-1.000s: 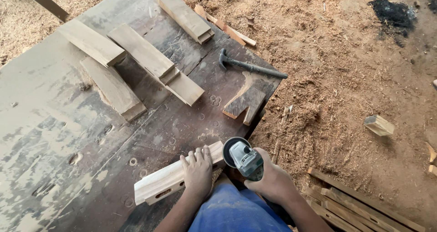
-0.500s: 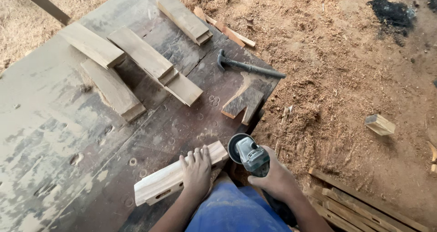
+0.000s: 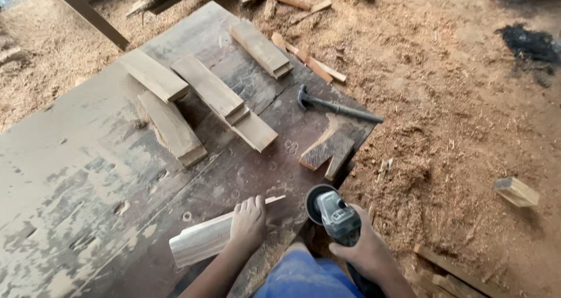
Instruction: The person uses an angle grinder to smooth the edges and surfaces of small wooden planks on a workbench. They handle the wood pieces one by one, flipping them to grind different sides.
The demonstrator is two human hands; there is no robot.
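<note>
Head view, read left to right. We note a worn dark table [image 3: 87, 175] with scuffed pale patches, set on a floor [image 3: 456, 99] covered in sawdust. On the table's far half lie several loose planks [image 3: 153, 75], some leaning on each other, and one more plank [image 3: 261, 49] apart near the far edge. Near the front edge we see a pale wooden block [image 3: 201, 239] lying flat, its long side running left to right and rising slightly toward the right. The left hand [image 3: 248, 222] rests on top of the block's right part, palm down, fingers [image 3: 250, 205] pressed together and lying flat along the wood; nothing is pinched. Just right of the block's thin right end sits the disc of an angle grinder [image 3: 333, 211], at the table's front right corner. We cannot tell whether the disc touches the wood. The right hand [image 3: 362, 252] wraps the grinder's grey body from behind, fingers curled tight round it. Further back on the table we record two short dark wood offcuts [image 3: 328, 150] side by side, and beyond them a claw hammer [image 3: 336, 106] lying flat with its handle pointing right. On the floor to the far right sits a small wood offcut [image 3: 515, 191], well apart from the table.
</note>
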